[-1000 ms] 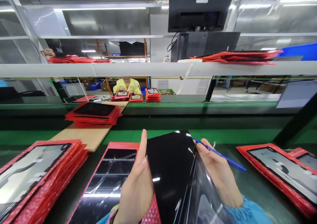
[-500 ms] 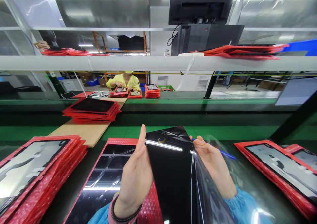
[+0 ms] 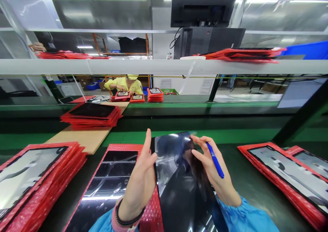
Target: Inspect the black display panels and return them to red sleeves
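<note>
A glossy black display panel (image 3: 176, 191) is tilted up in front of me. My left hand (image 3: 143, 174) grips it by its left edge, thumb at the front and fingers behind. Clear film (image 3: 174, 160) lies over the panel's face with hazy reflections. At the top right corner, my right hand (image 3: 215, 163) pinches the film's edge with its fingertips. A blue pen (image 3: 215, 160) is tucked between the fingers of that same hand. Below and to the left, another black panel (image 3: 107, 184) rests on a red bubble-wrap sheet (image 3: 151, 211).
Stacks of panels in red bubble wrap stand at the left (image 3: 58, 177), at the right (image 3: 284, 180) and on a wooden board (image 3: 79, 139). A white rail (image 3: 143, 67) crosses ahead. Beyond it a person in yellow (image 3: 123, 84) handles similar panels.
The clear film, which hung off to the panel's right, now covers its face. My right hand has turned, bringing the pen into full sight. My left hand keeps its hold.
</note>
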The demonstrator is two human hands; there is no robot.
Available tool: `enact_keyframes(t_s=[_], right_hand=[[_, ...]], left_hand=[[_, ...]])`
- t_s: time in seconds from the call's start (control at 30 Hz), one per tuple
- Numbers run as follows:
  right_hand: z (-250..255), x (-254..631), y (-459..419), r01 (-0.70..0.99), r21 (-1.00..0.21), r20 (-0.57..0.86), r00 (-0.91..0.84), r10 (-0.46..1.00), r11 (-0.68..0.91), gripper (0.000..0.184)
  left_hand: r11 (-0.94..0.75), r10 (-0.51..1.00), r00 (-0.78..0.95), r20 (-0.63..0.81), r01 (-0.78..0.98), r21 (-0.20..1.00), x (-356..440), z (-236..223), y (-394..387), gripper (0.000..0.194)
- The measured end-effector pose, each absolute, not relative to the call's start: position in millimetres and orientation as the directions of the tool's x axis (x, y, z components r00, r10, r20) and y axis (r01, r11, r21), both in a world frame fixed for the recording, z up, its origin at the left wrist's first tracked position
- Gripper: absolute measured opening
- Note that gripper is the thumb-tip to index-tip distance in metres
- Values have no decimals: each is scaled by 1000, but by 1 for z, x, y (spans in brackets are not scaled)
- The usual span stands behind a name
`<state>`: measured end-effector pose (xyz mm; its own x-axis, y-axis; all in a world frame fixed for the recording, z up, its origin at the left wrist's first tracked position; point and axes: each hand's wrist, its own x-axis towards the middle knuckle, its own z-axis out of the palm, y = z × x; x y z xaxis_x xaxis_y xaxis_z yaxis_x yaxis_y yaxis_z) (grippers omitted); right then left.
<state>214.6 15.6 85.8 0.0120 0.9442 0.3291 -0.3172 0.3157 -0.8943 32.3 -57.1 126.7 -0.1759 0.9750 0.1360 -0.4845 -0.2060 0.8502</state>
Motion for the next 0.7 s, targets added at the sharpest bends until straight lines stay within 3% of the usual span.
enact_keyframes(t_s=[0.07, 0.17, 0.27, 0.47, 0.7], right_hand=[[80, 224, 19, -201, -892, 401, 67, 914, 406, 28], [63, 255, 27, -92, -907, 397, 130, 908, 410, 25], [38, 292, 28, -14, -944, 325, 125, 937, 329, 32], [-4, 316, 11, 77, -984, 156, -89, 984, 163, 36], [-20, 315, 15, 173, -965, 173, -138, 975, 195, 38]], left_hand=[[-182, 979, -154, 132, -382, 906, 32, 120, -51, 79], [-122, 987, -134, 89, -261, 958, 26, 104, -39, 89], [-12, 993, -120, -13, -208, 978, 16, 84, -23, 79], [104, 987, -111, -119, -127, 986, 8, 39, 5, 68], [135, 964, -227, -140, -37, 990, 13, -11, 29, 56]])
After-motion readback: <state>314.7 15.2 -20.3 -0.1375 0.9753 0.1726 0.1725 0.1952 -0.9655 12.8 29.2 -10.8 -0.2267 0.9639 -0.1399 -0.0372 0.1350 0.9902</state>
